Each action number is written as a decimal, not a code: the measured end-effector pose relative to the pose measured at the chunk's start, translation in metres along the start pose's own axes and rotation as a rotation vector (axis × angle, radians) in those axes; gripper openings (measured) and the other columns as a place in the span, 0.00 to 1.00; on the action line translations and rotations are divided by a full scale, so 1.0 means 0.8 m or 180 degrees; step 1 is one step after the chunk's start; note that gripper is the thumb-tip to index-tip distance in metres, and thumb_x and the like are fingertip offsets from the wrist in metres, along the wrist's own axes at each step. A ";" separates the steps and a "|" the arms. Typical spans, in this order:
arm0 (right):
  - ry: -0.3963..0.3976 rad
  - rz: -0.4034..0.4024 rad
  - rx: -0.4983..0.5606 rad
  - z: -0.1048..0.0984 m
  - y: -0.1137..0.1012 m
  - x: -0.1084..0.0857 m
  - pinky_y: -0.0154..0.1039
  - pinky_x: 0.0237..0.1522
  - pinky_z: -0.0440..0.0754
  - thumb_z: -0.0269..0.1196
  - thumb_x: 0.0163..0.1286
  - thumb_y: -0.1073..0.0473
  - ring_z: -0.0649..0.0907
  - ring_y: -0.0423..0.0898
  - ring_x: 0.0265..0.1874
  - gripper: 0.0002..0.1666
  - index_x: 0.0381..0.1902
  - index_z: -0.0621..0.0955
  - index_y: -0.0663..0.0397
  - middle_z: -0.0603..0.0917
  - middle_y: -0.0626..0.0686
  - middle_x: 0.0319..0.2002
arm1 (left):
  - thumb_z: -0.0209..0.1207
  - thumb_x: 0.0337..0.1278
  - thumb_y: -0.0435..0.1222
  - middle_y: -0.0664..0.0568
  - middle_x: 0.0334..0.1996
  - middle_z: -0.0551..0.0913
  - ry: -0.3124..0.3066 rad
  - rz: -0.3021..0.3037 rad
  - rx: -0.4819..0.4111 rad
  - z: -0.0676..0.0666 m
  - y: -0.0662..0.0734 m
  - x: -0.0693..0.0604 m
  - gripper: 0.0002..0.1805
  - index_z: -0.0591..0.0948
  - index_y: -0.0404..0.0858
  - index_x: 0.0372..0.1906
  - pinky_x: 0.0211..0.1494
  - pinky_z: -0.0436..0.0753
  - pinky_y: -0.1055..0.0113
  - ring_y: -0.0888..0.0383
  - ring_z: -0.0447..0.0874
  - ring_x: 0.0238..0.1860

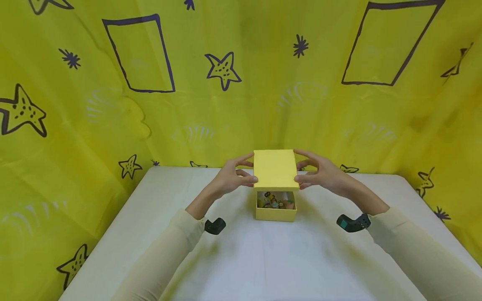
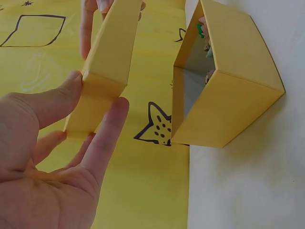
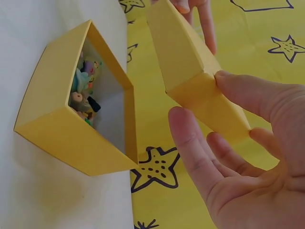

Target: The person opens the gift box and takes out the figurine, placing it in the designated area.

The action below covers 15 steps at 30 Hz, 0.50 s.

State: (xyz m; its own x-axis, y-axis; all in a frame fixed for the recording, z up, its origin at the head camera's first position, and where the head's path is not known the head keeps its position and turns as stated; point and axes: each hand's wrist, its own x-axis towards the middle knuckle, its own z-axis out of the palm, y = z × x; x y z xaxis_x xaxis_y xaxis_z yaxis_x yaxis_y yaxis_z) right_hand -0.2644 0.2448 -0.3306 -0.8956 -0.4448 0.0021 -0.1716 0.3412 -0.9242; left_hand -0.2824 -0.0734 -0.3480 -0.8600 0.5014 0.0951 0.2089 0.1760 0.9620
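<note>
A yellow box lid [image 1: 275, 169] is held in the air between both hands, above and apart from its box. My left hand [image 1: 232, 175] grips the lid's left side with thumb and fingertips; my right hand [image 1: 320, 173] grips the right side the same way. Below stands the open yellow box [image 1: 276, 215] on the white table. Several small colourful figurines [image 3: 85, 88] lie inside, partly hidden by the box wall. In the left wrist view the lid [image 2: 102, 71] is tilted, with the box [image 2: 238, 81] beside it.
The white table [image 1: 180, 251] reaches out around the box on all sides. Behind it and at both sides hangs a yellow curtain [image 1: 256, 113] printed with dark starfish and frames. Dark bands [image 1: 354, 223] sit on both wrists.
</note>
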 end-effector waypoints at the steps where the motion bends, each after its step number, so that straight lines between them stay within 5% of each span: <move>1: 0.0028 -0.0012 -0.0005 0.001 0.000 0.000 0.51 0.49 0.88 0.72 0.68 0.63 0.89 0.60 0.40 0.56 0.84 0.51 0.47 0.69 0.71 0.65 | 0.69 0.60 0.25 0.38 0.68 0.70 0.0028 0.0017 0.0007 0.000 0.001 0.000 0.48 0.59 0.44 0.82 0.52 0.88 0.53 0.48 0.89 0.47; 7: 0.0237 -0.0050 -0.0146 0.008 -0.002 0.001 0.51 0.48 0.89 0.72 0.69 0.60 0.89 0.58 0.41 0.52 0.82 0.56 0.53 0.70 0.69 0.66 | 0.70 0.58 0.24 0.41 0.67 0.73 0.0228 0.0094 0.0068 0.001 0.003 0.000 0.48 0.61 0.44 0.81 0.52 0.88 0.56 0.49 0.89 0.46; 15: 0.0472 -0.0110 -0.0098 0.022 -0.014 0.005 0.47 0.46 0.89 0.67 0.71 0.67 0.85 0.62 0.52 0.49 0.82 0.56 0.54 0.70 0.70 0.65 | 0.73 0.54 0.26 0.41 0.59 0.78 0.0730 0.0237 0.0537 0.005 0.003 0.002 0.46 0.68 0.50 0.78 0.49 0.88 0.58 0.48 0.88 0.49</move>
State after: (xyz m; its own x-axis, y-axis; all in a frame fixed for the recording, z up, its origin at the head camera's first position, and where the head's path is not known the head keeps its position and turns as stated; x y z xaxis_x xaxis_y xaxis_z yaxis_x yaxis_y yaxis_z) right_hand -0.2587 0.2248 -0.3269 -0.9394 -0.3303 0.0923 -0.2140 0.3542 -0.9104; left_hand -0.2814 -0.0691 -0.3466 -0.9182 0.3170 0.2376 0.3333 0.2938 0.8959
